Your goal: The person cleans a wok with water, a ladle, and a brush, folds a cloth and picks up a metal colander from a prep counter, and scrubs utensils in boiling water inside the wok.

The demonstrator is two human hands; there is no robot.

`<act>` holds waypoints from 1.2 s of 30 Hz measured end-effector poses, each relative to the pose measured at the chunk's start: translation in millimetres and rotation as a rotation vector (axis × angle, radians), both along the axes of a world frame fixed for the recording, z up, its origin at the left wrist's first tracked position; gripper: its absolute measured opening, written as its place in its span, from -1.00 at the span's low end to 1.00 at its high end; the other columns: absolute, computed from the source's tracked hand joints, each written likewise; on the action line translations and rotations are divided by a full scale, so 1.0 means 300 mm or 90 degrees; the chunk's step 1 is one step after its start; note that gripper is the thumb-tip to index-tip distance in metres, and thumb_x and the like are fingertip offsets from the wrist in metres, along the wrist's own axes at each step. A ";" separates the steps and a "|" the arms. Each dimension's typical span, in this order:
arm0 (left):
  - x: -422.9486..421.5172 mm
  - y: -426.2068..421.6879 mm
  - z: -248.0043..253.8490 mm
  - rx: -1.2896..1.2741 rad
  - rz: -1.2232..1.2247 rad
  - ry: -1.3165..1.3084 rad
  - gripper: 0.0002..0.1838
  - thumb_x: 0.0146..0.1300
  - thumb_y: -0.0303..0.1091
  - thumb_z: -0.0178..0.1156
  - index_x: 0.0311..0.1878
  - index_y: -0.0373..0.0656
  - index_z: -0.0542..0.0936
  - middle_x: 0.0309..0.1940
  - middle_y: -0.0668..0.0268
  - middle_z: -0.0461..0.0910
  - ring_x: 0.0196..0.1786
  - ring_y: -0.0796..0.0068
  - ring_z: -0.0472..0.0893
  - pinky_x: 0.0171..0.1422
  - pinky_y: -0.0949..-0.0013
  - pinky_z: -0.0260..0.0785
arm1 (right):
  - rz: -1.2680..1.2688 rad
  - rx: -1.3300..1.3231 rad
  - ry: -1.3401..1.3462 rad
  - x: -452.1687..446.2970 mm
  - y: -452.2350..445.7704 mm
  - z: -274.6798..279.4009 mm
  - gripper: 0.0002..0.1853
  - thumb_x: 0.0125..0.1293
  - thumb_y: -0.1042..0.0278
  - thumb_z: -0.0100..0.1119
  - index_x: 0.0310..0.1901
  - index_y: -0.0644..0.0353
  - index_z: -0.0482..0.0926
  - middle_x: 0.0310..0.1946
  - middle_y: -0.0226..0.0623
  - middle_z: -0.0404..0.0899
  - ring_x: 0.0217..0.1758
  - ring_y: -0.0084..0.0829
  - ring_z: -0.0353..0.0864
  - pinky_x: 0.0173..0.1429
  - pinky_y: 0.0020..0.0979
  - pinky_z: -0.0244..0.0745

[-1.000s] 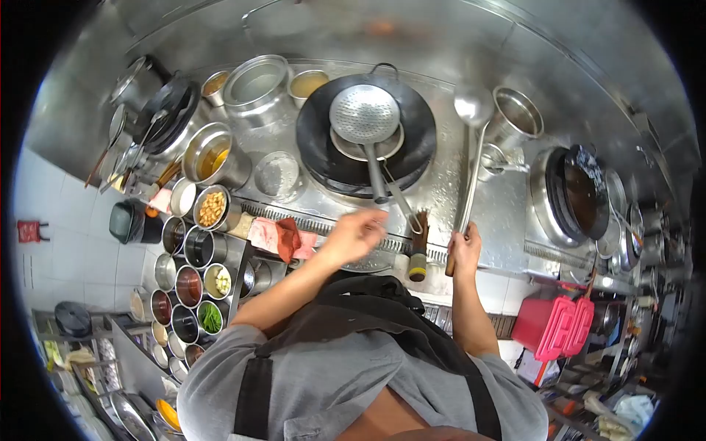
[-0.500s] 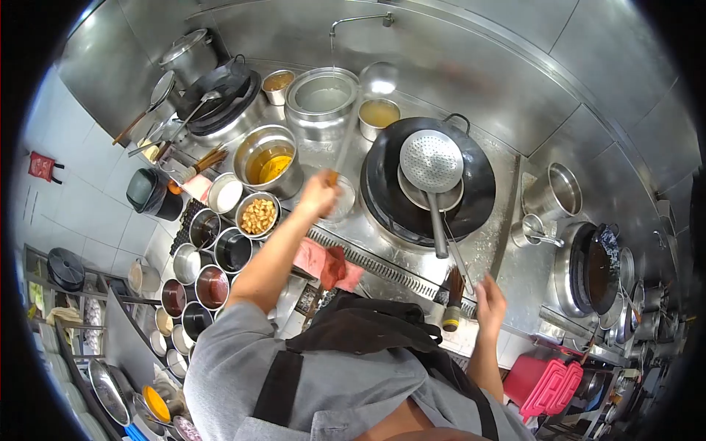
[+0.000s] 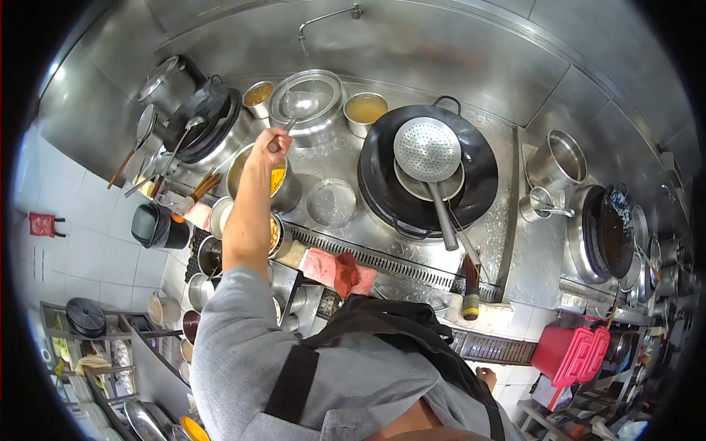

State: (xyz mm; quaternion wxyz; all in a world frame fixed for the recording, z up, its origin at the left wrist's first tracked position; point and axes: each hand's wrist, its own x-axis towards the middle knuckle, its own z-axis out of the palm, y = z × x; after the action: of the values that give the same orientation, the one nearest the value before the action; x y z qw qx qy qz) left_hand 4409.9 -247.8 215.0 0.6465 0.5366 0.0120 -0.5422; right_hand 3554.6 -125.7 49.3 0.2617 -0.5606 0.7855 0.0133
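My left hand is closed round the handle end of a metal ladle, beyond the pot of yellow liquid. The ladle's bowl is over or in the wide water pot at the back; its exact depth is unclear. A perforated strainer rests on a bowl in the large black wok, its handle towards me. Low beside the apron, my right hand shows only in part, away from the stove, and its fingers cannot be made out.
A faucet hangs over the water pot. A bamboo brush and red cloths lie along the stove's front edge. A shallow clear bowl sits left of the wok. Ingredient containers stand at the left, a pink bin at the lower right.
The ladle passed from my right hand to my left and moved left to the water pot. My right hand dropped from the stove edge to beside the apron. The view has shifted.
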 end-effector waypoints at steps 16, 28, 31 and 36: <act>-0.544 0.167 0.478 -0.167 -0.197 0.121 -0.61 0.16 -0.47 0.00 -0.03 -0.63 0.32 -0.53 0.30 0.36 -0.67 0.69 0.31 -0.75 0.68 0.14 | -0.031 0.013 -0.094 -0.152 -0.193 -0.266 -0.72 0.12 0.30 0.15 -0.22 0.33 0.62 -0.50 -0.06 0.63 -0.49 -0.24 0.66 -0.26 -0.30 0.55; -0.411 0.147 0.293 0.251 -0.239 -0.752 -0.49 -0.12 -0.43 0.18 0.01 -0.37 0.44 -0.49 0.11 0.56 -0.52 0.34 0.57 -0.48 0.35 0.39 | -0.094 0.038 -0.123 -0.152 -0.125 -0.269 -0.62 0.17 0.19 0.19 -0.13 0.37 0.58 -0.44 -0.05 0.64 -0.54 -0.33 0.66 -0.33 -0.37 0.54; -0.304 0.072 0.255 0.507 -0.238 -1.098 -0.56 -0.04 -0.35 0.10 -0.03 -0.32 0.51 -0.28 0.00 0.63 -0.26 0.17 0.66 -0.12 0.23 0.47 | -0.093 0.032 -0.122 -0.138 -0.036 -0.212 -0.62 0.17 0.20 0.17 -0.14 0.40 0.58 -0.48 -0.05 0.64 -0.57 -0.34 0.66 -0.38 -0.37 0.55; -0.074 -0.094 0.078 0.658 -0.305 -0.947 -0.69 -0.04 -0.36 0.06 -0.23 -0.31 0.60 -0.33 0.01 0.64 -0.26 0.17 0.67 -0.13 0.25 0.48 | -0.097 0.046 -0.064 -0.068 0.053 -0.062 -0.63 0.16 0.24 0.16 -0.13 0.40 0.58 -0.53 -0.04 0.62 -0.63 -0.35 0.63 -0.50 -0.38 0.54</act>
State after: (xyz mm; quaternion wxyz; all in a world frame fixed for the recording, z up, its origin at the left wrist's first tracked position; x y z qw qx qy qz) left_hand 4387.6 -276.0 238.4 0.0407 0.9544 -0.2762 -0.1056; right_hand 3534.2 -110.0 30.7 0.3210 -0.4897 0.8106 -0.0062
